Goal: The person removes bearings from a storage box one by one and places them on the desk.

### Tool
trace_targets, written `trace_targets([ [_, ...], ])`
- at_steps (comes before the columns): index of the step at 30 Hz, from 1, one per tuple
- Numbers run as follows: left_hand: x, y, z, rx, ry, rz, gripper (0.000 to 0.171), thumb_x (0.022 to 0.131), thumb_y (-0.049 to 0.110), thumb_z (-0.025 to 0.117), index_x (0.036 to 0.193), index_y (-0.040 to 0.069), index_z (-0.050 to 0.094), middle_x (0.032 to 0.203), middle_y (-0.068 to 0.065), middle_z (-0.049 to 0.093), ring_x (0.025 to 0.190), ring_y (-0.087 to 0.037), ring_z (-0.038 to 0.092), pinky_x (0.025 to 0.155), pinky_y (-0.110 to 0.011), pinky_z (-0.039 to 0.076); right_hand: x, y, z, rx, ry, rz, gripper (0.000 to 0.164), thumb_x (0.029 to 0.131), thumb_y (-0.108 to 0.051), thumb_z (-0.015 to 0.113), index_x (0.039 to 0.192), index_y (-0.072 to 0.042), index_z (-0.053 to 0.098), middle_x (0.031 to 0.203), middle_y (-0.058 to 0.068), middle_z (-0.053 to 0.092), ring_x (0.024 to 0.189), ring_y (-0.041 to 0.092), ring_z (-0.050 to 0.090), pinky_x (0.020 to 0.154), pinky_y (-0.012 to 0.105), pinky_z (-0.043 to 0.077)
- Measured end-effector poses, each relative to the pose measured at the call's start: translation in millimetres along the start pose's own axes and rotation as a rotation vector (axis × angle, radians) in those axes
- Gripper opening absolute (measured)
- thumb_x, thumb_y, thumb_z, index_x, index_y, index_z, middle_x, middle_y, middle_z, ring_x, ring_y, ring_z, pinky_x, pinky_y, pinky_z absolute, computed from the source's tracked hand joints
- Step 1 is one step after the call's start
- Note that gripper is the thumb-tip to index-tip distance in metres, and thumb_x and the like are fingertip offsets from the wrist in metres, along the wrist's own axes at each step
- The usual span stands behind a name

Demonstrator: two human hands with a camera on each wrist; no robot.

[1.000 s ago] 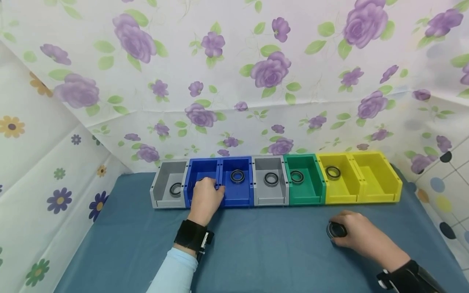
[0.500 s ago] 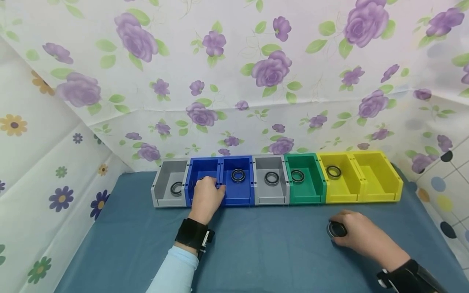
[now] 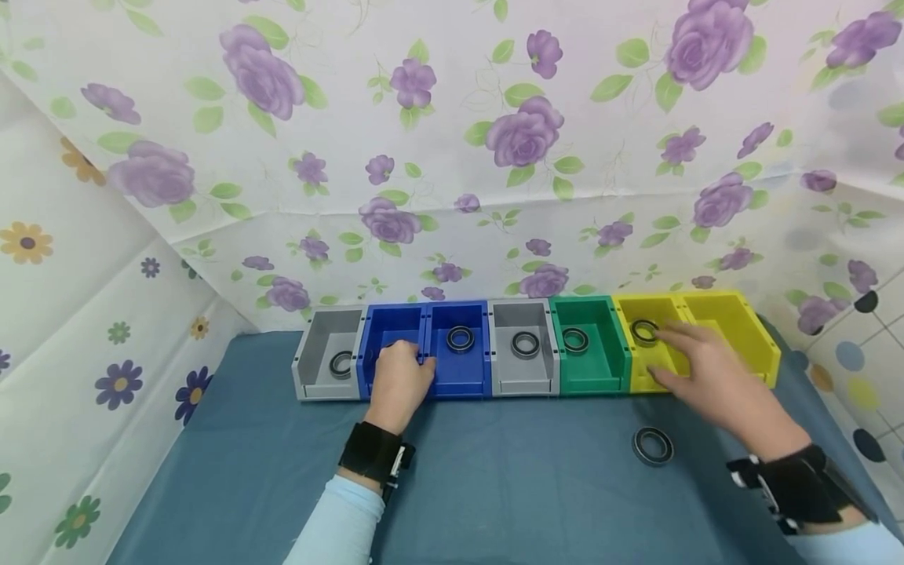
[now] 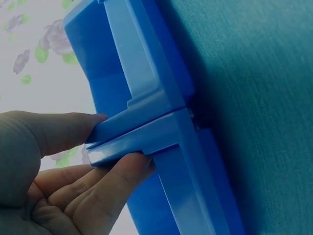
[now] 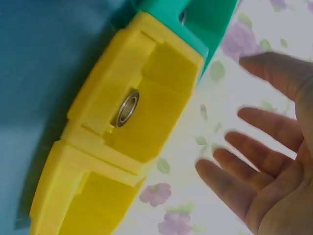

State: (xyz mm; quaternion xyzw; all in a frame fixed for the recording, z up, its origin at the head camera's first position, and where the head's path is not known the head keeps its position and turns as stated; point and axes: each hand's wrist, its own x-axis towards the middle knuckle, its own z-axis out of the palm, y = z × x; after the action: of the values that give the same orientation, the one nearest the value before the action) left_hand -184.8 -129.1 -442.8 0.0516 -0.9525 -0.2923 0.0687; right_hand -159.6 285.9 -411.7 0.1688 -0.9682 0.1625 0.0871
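Observation:
My left hand point(image 3: 401, 383) pinches the adjoining side walls of two blue bins point(image 4: 142, 129), thumb on one side and fingers on the other in the left wrist view. My right hand point(image 3: 720, 377) hovers over the yellow bins with its fingers spread and nothing in them. A ring-shaped ball bearing point(image 3: 644, 333) lies in the left yellow bin point(image 3: 664, 380), close to my right fingertips; the right wrist view shows this bearing point(image 5: 128, 108) apart from the hand. Another bearing point(image 3: 653, 446) lies flat on the blue cloth in front of the yellow bins.
The bins stand in a row before a flowered curtain point(image 3: 452, 157). Bearings also lie in the left grey bin point(image 3: 328, 337), right blue bin point(image 3: 460, 373), middle grey bin point(image 3: 525, 377) and green bin point(image 3: 603, 361). Blue cloth point(image 3: 523, 486) covers the table.
My right hand has let go of the bearing on the cloth and moved up to the yellow bins, its fingers opening out. The left hand has kept its hold.

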Motion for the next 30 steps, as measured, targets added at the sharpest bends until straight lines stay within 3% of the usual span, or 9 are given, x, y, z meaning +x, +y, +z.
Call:
trace_targets([
  [3, 0.2, -0.3, 0.1, 0.009, 0.006, -0.003, 0.034, 0.085, 0.023, 0.067, 0.109, -0.001, 0.065, 0.11, -0.015, 0.062, 0.096, -0.024, 0.06, 0.072, -0.036, 0.051, 15, 5, 4, -0.001, 0.03, 0.007, 0.051, 0.087, -0.028, 0.065, 0.129, -0.003, 0.052, 0.139, 0.021, 0.038, 0.122, 0.042, 0.036, 0.092, 0.057, 0.036],
  [10, 0.5, -0.4, 1.6, 0.011, -0.002, 0.001, 0.034, 0.085, 0.023, 0.066, 0.11, 0.0, 0.065, 0.109, -0.014, 0.063, 0.092, -0.019, 0.062, 0.069, -0.034, 0.051, 39, 19, 25, 0.02, 0.01, -0.002, 0.046, 0.089, -0.012, 0.057, 0.133, 0.001, 0.046, 0.139, 0.024, 0.034, 0.123, 0.041, 0.034, 0.093, 0.054, 0.036],
  [17, 0.3, 0.8, 0.4, 0.018, 0.014, -0.004, 0.032, 0.085, 0.023, 0.067, 0.107, 0.0, 0.066, 0.108, -0.014, 0.063, 0.092, -0.021, 0.062, 0.07, -0.035, 0.051, 53, 35, 40, 0.018, -0.112, 0.062, 0.048, 0.09, -0.005, 0.046, 0.136, 0.006, 0.038, 0.14, 0.031, 0.026, 0.124, 0.047, 0.029, 0.097, 0.058, 0.028],
  [24, 0.5, 1.2, 1.9, 0.027, 0.02, 0.009, 0.033, 0.085, 0.025, 0.066, 0.107, 0.001, 0.066, 0.108, -0.014, 0.063, 0.096, -0.023, 0.06, 0.074, -0.036, 0.051, 59, 43, 48, 0.011, -0.173, 0.107, 0.052, 0.089, -0.009, 0.051, 0.137, 0.008, 0.036, 0.139, 0.035, 0.025, 0.124, 0.049, 0.027, 0.097, 0.059, 0.026],
  [30, 0.5, 0.4, 2.7, 0.035, 0.017, -0.002, 0.031, 0.086, 0.025, 0.066, 0.106, 0.001, 0.067, 0.108, -0.014, 0.063, 0.094, -0.022, 0.061, 0.073, -0.037, 0.051, 61, 41, 54, 0.031, -0.238, 0.161, 0.049, 0.094, -0.011, 0.047, 0.138, 0.007, 0.035, 0.139, 0.035, 0.025, 0.124, 0.049, 0.027, 0.097, 0.06, 0.027],
])
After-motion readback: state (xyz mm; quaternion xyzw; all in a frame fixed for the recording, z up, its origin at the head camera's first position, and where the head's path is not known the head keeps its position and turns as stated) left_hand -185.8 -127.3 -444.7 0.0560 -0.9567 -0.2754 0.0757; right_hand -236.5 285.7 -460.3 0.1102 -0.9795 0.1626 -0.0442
